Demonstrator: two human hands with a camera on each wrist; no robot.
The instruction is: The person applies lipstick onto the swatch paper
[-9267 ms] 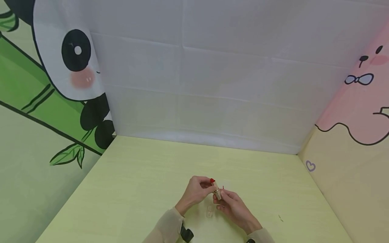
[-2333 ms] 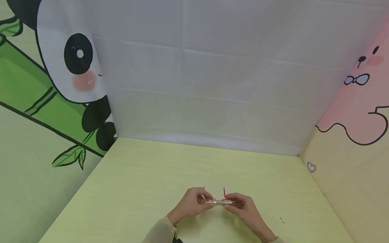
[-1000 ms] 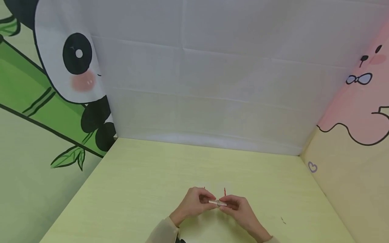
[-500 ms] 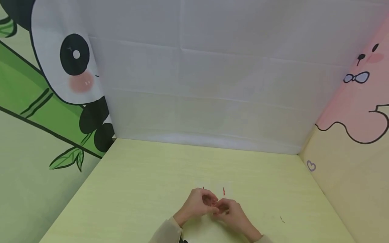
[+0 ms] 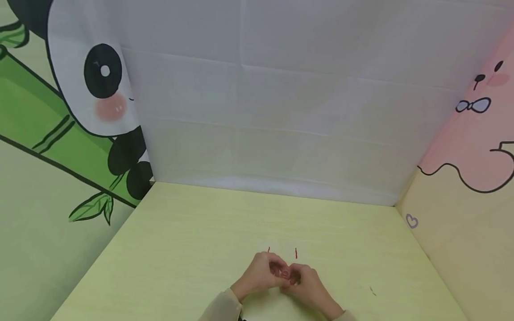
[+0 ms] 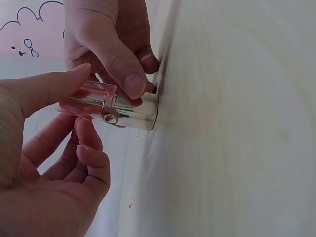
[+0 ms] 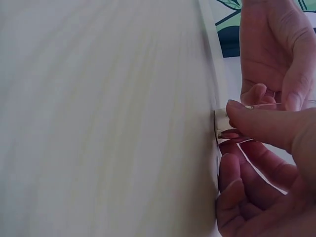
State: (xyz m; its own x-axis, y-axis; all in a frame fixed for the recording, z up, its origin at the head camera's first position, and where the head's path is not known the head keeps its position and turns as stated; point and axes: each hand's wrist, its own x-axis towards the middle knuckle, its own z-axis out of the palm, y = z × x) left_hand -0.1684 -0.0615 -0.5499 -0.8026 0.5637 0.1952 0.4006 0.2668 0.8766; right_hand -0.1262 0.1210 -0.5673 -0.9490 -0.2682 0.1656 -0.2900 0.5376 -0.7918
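Observation:
A lipstick stands upright on the table, its gold base down against the tabletop and a clear cap over its upper part. A small round ornament sits low on the cap, and red shows through its wall. In the left wrist view, my left hand pinches the cap between thumb and fingers. My right hand holds the gold base low down, its thumb lying along the side. From the head view the fingers of both hands nearly hide the lipstick.
Two short red marks lie on the pale yellow table just beyond the hands. To the right is a thin dark mark. A white sheet closes off the back, with cartoon-printed walls at both sides.
Earlier, the uncapped lipstick showed its red tip while a small clear piece lay on the table. Later the lipstick was held sideways between both hands; it has since been turned upright onto the table.

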